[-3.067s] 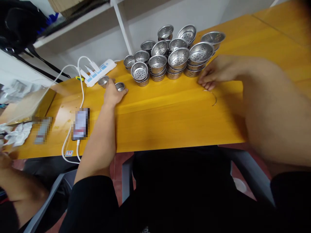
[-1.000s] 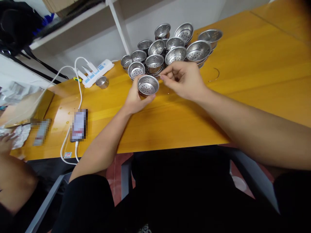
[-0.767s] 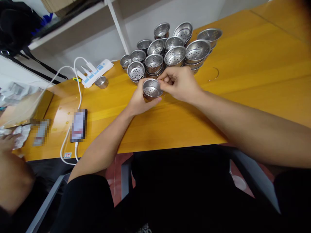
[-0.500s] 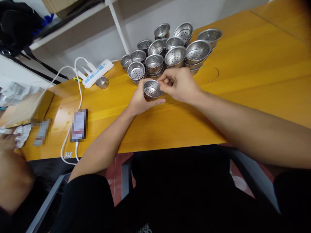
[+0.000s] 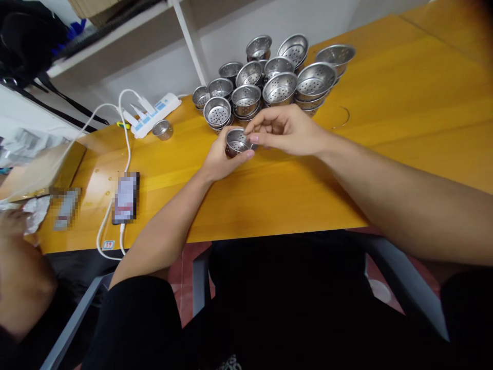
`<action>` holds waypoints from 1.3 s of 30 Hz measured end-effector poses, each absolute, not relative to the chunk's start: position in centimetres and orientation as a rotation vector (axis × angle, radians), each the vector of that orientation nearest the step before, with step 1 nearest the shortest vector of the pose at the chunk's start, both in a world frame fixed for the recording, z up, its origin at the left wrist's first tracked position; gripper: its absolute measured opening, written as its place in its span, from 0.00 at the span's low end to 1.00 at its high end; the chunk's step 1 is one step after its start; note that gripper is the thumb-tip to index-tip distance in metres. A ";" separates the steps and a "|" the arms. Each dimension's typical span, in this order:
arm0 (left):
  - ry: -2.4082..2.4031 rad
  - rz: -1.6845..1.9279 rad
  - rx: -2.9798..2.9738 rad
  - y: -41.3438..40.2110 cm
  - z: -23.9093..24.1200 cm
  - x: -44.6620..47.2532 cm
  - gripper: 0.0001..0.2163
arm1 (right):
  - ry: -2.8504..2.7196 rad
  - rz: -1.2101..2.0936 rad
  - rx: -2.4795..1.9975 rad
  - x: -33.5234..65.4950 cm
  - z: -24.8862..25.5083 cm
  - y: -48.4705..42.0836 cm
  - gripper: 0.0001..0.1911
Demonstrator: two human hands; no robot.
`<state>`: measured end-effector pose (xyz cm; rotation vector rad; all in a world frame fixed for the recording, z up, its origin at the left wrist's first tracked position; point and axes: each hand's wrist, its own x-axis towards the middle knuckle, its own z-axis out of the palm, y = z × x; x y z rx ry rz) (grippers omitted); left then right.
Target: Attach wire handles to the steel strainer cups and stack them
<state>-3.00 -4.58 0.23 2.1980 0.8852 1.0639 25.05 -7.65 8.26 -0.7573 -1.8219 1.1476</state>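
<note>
A small perforated metal strainer cup (image 5: 235,143) rests in my left hand (image 5: 220,160), its mouth tilted up toward me. The fingers wrap its far side and the thumb lies along its near rim. Over the cup's right side, the thumb and forefinger of my right hand (image 5: 292,132) come together in a pinch. Whatever is between those fingertips is too small to make out. Just beyond both hands stand several stacks of similar perforated cups (image 5: 280,88) in metal. One separate cup (image 5: 163,130) sits farther left.
A white power strip (image 5: 159,114) with cables lies at the left rear. Nearer are a phone (image 5: 125,199) on a cable and a number sticker (image 5: 109,245). A thin curved wire (image 5: 342,118) lies right of the stacks. Another person's arm (image 5: 23,272) is at far left.
My right hand's fingertips have shifted slightly left, from the rim to over the cup's opening. My left thumb has moved a little left and up along the rim.
</note>
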 end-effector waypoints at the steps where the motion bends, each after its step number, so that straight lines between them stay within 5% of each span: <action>1: 0.866 1.069 2.198 -4.4 0.1 -3.1 0.43 | -1.826 1.171 -0.720 25.2 8.4 -7.6 0.39; 28: 0.819 1.062 2.310 -3.9 -0.1 -3.1 0.41 | -1.787 1.158 -0.851 24.5 8.1 -8.2 0.46; 39: 0.838 1.052 2.283 -4.1 0.0 -3.0 0.43 | -1.783 1.142 -0.801 24.4 7.8 -8.2 0.41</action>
